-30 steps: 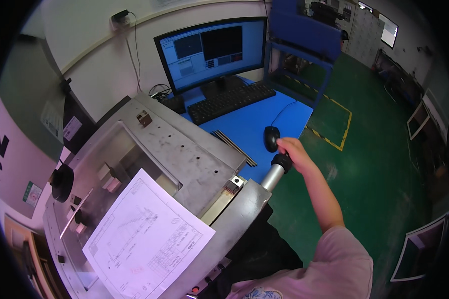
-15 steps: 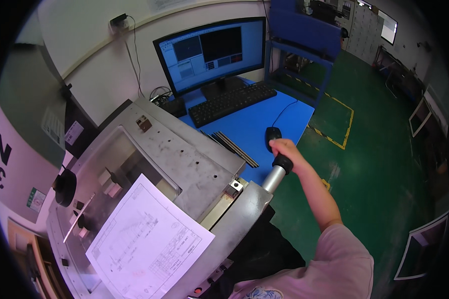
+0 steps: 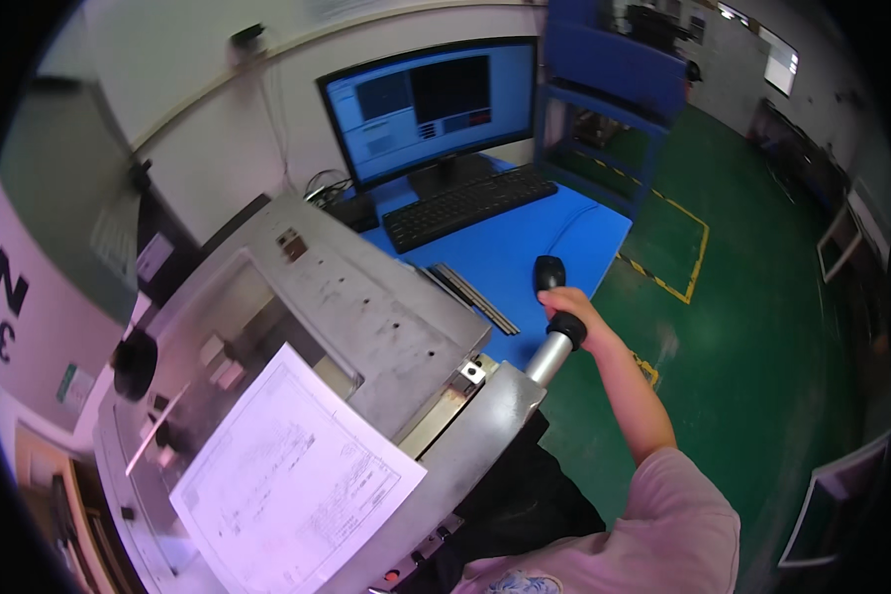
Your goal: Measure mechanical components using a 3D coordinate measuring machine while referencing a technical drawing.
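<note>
My right hand (image 3: 574, 309) is closed at the far end of a silver shaft (image 3: 548, 358), its fingers curled round a black knob (image 3: 566, 327). The knob hides part of the grip. Just beyond my fingertips, a black computer mouse (image 3: 549, 272) rests on the blue tabletop (image 3: 589, 238). The shaft juts from the right corner of a grey metal machine stage (image 3: 386, 297). Across the stage's near part lies a white sheet with a technical drawing (image 3: 292, 475), partly over the glass window (image 3: 292, 332). My left hand does not show.
Behind the stage stand a lit monitor (image 3: 436, 104) and a black keyboard (image 3: 470, 206). Several thin metal rods (image 3: 475, 300) lie beside the stage. A black round knob (image 3: 135, 364) and small blocks (image 3: 223, 364) are at the left. Green floor (image 3: 723, 396) with yellow tape extends right.
The whole view has shifted slightly to the right. Slightly more of the mouse's near end shows past my fingers. My right hand stays at the black knob, and the sheet lies as before.
</note>
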`<action>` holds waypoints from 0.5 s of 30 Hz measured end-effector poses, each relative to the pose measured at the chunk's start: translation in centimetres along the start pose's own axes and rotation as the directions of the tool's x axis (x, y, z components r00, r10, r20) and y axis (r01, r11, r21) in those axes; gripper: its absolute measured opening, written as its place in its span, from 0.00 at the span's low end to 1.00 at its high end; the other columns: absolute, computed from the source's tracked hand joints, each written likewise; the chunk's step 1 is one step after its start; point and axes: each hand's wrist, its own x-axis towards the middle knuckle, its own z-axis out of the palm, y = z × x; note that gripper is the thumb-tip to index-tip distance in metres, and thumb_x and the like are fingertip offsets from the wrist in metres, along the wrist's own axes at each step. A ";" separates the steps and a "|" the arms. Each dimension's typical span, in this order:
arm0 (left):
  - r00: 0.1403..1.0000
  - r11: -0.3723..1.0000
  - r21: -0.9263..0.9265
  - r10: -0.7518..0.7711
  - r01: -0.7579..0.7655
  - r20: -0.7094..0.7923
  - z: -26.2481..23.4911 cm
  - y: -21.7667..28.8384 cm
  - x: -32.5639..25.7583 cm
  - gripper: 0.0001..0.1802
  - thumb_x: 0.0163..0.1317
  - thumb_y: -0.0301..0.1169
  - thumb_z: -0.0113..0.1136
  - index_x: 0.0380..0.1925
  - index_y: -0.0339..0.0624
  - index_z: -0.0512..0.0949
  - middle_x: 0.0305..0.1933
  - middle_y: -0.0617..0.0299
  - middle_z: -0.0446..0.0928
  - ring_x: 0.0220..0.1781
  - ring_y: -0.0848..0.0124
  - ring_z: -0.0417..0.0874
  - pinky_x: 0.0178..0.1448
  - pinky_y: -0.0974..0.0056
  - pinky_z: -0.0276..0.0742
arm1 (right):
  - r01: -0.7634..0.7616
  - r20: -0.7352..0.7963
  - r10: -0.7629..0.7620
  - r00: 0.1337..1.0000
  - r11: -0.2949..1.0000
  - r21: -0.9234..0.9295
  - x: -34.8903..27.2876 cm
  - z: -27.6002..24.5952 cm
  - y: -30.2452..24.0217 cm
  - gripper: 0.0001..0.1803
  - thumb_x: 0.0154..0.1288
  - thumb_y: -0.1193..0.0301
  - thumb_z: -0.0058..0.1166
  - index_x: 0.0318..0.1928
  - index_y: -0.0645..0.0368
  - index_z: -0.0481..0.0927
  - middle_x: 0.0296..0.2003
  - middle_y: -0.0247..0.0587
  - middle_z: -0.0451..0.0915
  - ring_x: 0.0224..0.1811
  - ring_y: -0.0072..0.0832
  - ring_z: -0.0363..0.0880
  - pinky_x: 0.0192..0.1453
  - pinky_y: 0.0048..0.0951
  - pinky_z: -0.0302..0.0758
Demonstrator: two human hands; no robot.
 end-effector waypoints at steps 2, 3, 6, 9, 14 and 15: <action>0.998 0.996 0.077 -0.030 0.033 -0.048 -2.8 -2.2 -0.5 0.25 0.60 0.43 0.46 0.52 0.36 0.65 0.54 0.47 0.65 0.55 0.55 0.66 0.57 0.58 0.62 | -0.086 -0.141 0.106 0.984 0.986 0.140 -1.0 -0.9 2.8 0.11 0.53 0.63 0.51 0.24 0.59 0.75 0.20 0.32 0.71 0.22 0.21 0.70 0.26 0.24 0.67; 0.995 0.991 0.122 -0.035 0.046 -0.094 -5.9 -2.1 -0.6 0.25 0.60 0.43 0.46 0.52 0.36 0.65 0.54 0.47 0.65 0.55 0.55 0.66 0.57 0.58 0.62 | 0.023 -0.166 -0.021 0.986 1.000 0.014 -2.6 -1.3 2.1 0.12 0.56 0.64 0.47 0.31 0.59 0.76 0.25 0.34 0.74 0.26 0.22 0.72 0.28 0.25 0.69; 0.994 0.993 0.112 0.040 -0.029 -0.101 -5.2 -9.1 1.7 0.21 0.63 0.40 0.41 0.53 0.42 0.64 0.52 0.52 0.68 0.50 0.63 0.72 0.47 0.65 0.69 | -0.046 -0.244 0.051 0.968 0.999 0.027 -4.5 -3.6 -0.5 0.10 0.57 0.64 0.47 0.32 0.57 0.74 0.25 0.33 0.73 0.26 0.19 0.73 0.24 0.17 0.67; 0.989 0.989 0.017 -0.146 0.147 -0.025 -5.4 -5.3 0.5 0.25 0.63 0.44 0.40 0.58 0.46 0.59 0.62 0.56 0.57 0.61 0.61 0.60 0.57 0.56 0.60 | 0.127 -0.094 -0.136 0.986 0.988 -0.089 -2.7 -2.4 -1.4 0.13 0.57 0.64 0.48 0.19 0.53 0.65 0.18 0.27 0.64 0.20 0.16 0.64 0.23 0.19 0.61; 0.990 0.990 0.007 -0.138 0.138 -0.017 -5.7 -6.0 0.5 0.26 0.63 0.45 0.41 0.57 0.46 0.59 0.61 0.57 0.58 0.60 0.62 0.61 0.56 0.57 0.61 | 0.096 0.029 -0.094 0.995 0.990 -0.100 -0.4 -0.7 -0.9 0.16 0.56 0.63 0.49 0.16 0.53 0.64 0.13 0.27 0.61 0.16 0.17 0.59 0.21 0.20 0.56; 0.994 0.994 0.007 -0.108 0.108 -0.013 -6.3 -6.8 1.0 0.26 0.63 0.45 0.40 0.58 0.45 0.59 0.61 0.57 0.58 0.59 0.62 0.62 0.56 0.56 0.61 | 0.066 0.023 -0.065 0.998 0.997 -0.051 -0.5 -0.5 -0.4 0.15 0.55 0.63 0.50 0.17 0.54 0.66 0.14 0.28 0.63 0.16 0.18 0.61 0.21 0.20 0.58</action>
